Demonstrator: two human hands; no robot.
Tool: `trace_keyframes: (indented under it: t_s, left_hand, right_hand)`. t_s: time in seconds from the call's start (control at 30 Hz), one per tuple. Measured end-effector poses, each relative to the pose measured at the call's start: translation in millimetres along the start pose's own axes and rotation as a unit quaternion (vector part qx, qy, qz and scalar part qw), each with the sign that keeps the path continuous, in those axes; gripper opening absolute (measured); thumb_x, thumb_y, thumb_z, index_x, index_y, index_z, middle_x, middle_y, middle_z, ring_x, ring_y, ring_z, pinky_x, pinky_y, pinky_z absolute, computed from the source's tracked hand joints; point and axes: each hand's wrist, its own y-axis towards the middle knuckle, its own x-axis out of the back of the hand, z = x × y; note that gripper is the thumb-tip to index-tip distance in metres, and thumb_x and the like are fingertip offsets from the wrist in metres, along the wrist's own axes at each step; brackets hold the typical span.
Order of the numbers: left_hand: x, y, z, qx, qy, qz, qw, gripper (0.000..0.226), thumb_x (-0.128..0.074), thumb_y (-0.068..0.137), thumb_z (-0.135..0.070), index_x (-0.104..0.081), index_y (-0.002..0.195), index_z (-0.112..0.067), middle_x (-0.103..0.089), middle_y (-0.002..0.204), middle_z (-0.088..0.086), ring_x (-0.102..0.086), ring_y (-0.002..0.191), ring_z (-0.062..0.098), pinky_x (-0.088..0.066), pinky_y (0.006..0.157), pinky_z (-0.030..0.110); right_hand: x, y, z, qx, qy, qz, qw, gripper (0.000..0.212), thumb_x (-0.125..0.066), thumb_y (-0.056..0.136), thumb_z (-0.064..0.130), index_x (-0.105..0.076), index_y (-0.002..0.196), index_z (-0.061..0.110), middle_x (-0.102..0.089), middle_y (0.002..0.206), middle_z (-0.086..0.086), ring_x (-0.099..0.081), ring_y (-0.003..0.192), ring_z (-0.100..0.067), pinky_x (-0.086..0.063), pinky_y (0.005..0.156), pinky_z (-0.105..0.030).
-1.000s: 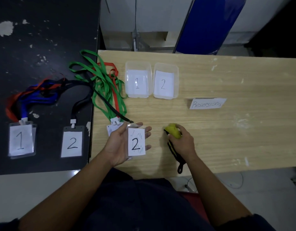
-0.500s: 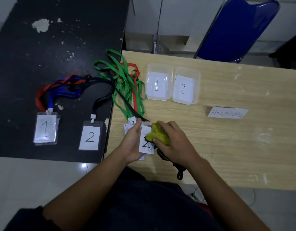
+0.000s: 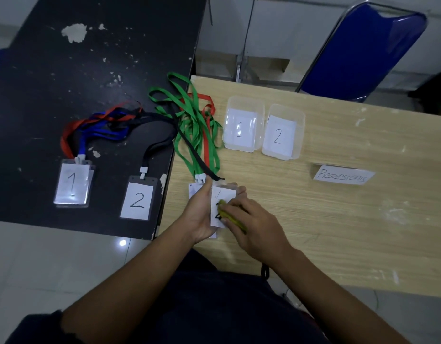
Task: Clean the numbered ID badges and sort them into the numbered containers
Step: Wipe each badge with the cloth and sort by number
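Observation:
My left hand [image 3: 199, 214] holds a badge marked 2 [image 3: 220, 196] over the near left corner of the wooden table [image 3: 338, 219]. My right hand [image 3: 254, 225] grips a yellow cloth [image 3: 230, 216] and presses it on that badge, covering most of the number. Another badge [image 3: 192, 191] lies partly hidden under my left hand. Two clear containers stand at the back: container 1 [image 3: 241, 127] and, to its right, container 2 [image 3: 280, 136]. On the black table [image 3: 90, 70] to the left lie a badge marked 1 [image 3: 72, 184] and a badge marked 2 [image 3: 138, 200].
Green, red and black lanyards [image 3: 197, 135] tangle across the gap between the tables, and red and blue ones [image 3: 100, 125] lie on the black table. A folded paper sign [image 3: 342, 175] stands right of the containers. A blue chair [image 3: 365, 48] is behind the wooden table.
My right hand carried the yellow cloth from the table onto the badge in my left hand and has moved it down across the number. The camera view has shifted left and closer.

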Motion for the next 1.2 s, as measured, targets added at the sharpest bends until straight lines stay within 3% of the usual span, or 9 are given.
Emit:
trace_keyframes:
  t_s: [0.07,0.13,0.2,0.3,0.5,0.73,0.83,1.03,1.2]
  left_hand:
    - [-0.8,0.3,1.2,-0.004,-0.001,-0.007,1.000,0.071,-0.031,0.099,-0.061,-0.061,0.132,-0.005,-0.066,0.125,0.015,-0.063,0.103,0.028,-0.048,0.095,0.039]
    - [-1.9,-0.2,0.6,-0.005,-0.013,-0.005,1.000,0.069,-0.032,0.100,-0.059,-0.060,0.131,-0.004,-0.070,0.109,0.013,-0.067,0.090,0.025,-0.054,0.085,0.037]
    - [-1.0,-0.4,-0.9,-0.001,-0.020,0.009,1.000,0.070,-0.028,0.100,-0.061,-0.068,0.118,-0.006,-0.073,0.099,0.010,-0.069,0.077,0.022,-0.056,0.070,0.033]
    - [1.3,1.3,2.8,-0.001,-0.006,0.013,1.000,0.075,-0.025,0.100,-0.062,-0.079,0.096,-0.010,-0.074,0.106,0.010,-0.067,0.081,0.021,-0.051,0.073,0.034]
    - [-8.3,2.0,8.6,0.009,-0.059,0.018,0.998,0.064,-0.034,0.099,-0.061,-0.071,0.110,-0.010,-0.075,0.101,0.009,-0.073,0.079,0.020,-0.060,0.071,0.033]
    - [-3.6,0.7,3.1,-0.003,-0.046,-0.003,0.999,0.067,-0.033,0.099,-0.060,-0.078,0.100,-0.009,-0.075,0.100,0.013,-0.073,0.079,0.024,-0.059,0.068,0.034]
    - [-6.2,-0.3,5.2,-0.002,-0.049,0.000,0.999,0.071,-0.031,0.100,-0.061,-0.080,0.092,-0.010,-0.075,0.099,0.012,-0.073,0.077,0.023,-0.060,0.066,0.033]
    - [-9.5,-2.0,3.0,-0.006,-0.043,0.002,0.999,0.074,-0.025,0.100,-0.063,-0.062,0.126,-0.004,-0.068,0.125,0.015,-0.070,0.104,0.025,-0.056,0.078,0.033]
    - [-17.7,-5.2,1.0,-0.006,-0.035,0.013,0.999,0.072,-0.023,0.101,-0.062,-0.065,0.118,-0.007,-0.071,0.117,0.012,-0.072,0.091,0.024,-0.058,0.078,0.035]
  right_hand:
    - [4.0,7.6,-9.0,-0.044,-0.020,-0.034,0.998,0.027,-0.065,0.094,0.020,-0.069,0.119,0.013,-0.064,0.114,-0.003,-0.062,0.092,-0.025,-0.053,0.064,-0.040]
    - [2.2,10.7,-10.1,-0.077,-0.004,-0.070,0.995,0.023,-0.066,0.093,0.021,-0.071,0.114,0.013,-0.065,0.110,-0.002,-0.063,0.092,-0.024,-0.053,0.067,-0.037]
    - [-4.6,6.9,-5.2,-0.075,0.039,-0.078,0.993,0.021,-0.067,0.093,0.024,-0.073,0.110,0.015,-0.064,0.104,0.002,-0.063,0.091,-0.018,-0.052,0.069,-0.036]
    - [-11.6,-0.9,-4.3,-0.053,0.059,-0.087,0.993,0.017,-0.070,0.091,0.024,-0.075,0.105,0.016,-0.065,0.098,0.004,-0.060,0.087,-0.017,-0.050,0.069,-0.037]
    - [-12.1,13.9,-6.7,-0.076,0.046,-0.215,0.973,0.015,-0.074,0.089,0.018,-0.076,0.104,0.017,-0.072,0.107,0.009,-0.058,0.101,-0.024,-0.042,0.087,-0.045]
    - [-9.5,4.0,-8.9,-0.028,0.021,-0.110,0.993,0.030,-0.061,0.097,0.016,-0.066,0.125,0.008,-0.051,0.144,-0.007,-0.047,0.118,-0.025,-0.040,0.101,-0.036]
    - [-6.6,4.1,-15.5,-0.029,0.047,-0.122,0.991,0.030,-0.064,0.094,0.009,-0.067,0.123,0.005,-0.056,0.133,-0.008,-0.050,0.115,-0.024,-0.044,0.097,-0.037]
    - [-8.4,-8.2,-9.5,0.063,0.043,-0.098,0.992,0.025,-0.065,0.094,0.013,-0.070,0.118,0.010,-0.065,0.120,-0.001,-0.053,0.098,-0.024,-0.046,0.082,-0.040]
    - [-1.9,6.0,-8.1,-0.008,0.053,-0.159,0.986,0.023,-0.066,0.093,0.011,-0.071,0.114,0.008,-0.065,0.108,-0.006,-0.053,0.094,-0.022,-0.045,0.082,-0.038]
